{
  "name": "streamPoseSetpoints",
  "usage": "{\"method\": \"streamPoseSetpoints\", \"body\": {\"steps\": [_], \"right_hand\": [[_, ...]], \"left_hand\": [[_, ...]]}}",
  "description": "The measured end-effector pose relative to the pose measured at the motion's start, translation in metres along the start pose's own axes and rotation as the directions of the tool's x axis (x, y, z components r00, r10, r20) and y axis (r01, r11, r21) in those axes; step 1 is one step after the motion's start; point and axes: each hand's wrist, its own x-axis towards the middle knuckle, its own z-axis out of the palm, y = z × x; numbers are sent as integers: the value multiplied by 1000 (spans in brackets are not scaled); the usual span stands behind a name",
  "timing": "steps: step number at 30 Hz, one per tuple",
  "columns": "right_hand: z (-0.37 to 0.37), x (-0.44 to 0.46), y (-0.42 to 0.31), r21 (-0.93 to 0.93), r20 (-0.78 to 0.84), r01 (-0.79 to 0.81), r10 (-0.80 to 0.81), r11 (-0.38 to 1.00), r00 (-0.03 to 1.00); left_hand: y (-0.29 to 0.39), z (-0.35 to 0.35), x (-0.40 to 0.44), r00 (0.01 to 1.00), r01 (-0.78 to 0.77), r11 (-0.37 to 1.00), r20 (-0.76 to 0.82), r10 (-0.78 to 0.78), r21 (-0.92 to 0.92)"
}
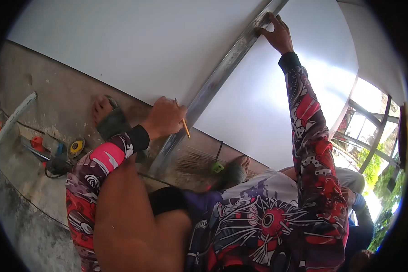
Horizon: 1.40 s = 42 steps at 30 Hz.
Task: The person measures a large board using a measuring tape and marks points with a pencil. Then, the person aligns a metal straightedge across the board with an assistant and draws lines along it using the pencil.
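Observation:
My left hand (165, 117) is closed around a yellow pencil (186, 128), which slants across the fingers with one end pointing down. This hand is beside a long metal bar (222, 72), near the lower edge of a large white sheet (136, 41). The bar lies diagonally across the sheet and extends past its lower edge. Farther up, my right hand (279, 35) grips the bar, thumb on one side and fingers toward the other. Both forearms wear patterned sleeves with black cuffs.
On the floor at left are a round yellow-and-black object (76, 148), a red item (37, 143) and a pale curved pipe (13, 120). A stick broom (195, 162) lies between my feet. Another person's hand (348, 197) shows at right, near a metal frame (367, 113).

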Motion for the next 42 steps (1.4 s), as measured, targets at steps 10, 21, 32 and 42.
{"method": "streamPoseSetpoints", "body": {"steps": [10,21,32,42], "right_hand": [[6,-2,-1,-55,-43,24,-26,998,999],[3,-1,0,-53,-35,20,-22,998,999],[-5,-4,-13,-4,13,-106,106,994,994],[-35,-8,-46,20,91,-226,223,974,970]], "left_hand": [[-1,-1,-5,997,59,998,-48,-58,22],[1,-6,-3,996,87,995,-2,-87,49],[0,-4,0,997,68,997,-36,-67,40],[3,-8,1,996,88,996,1,-88,6]]}}
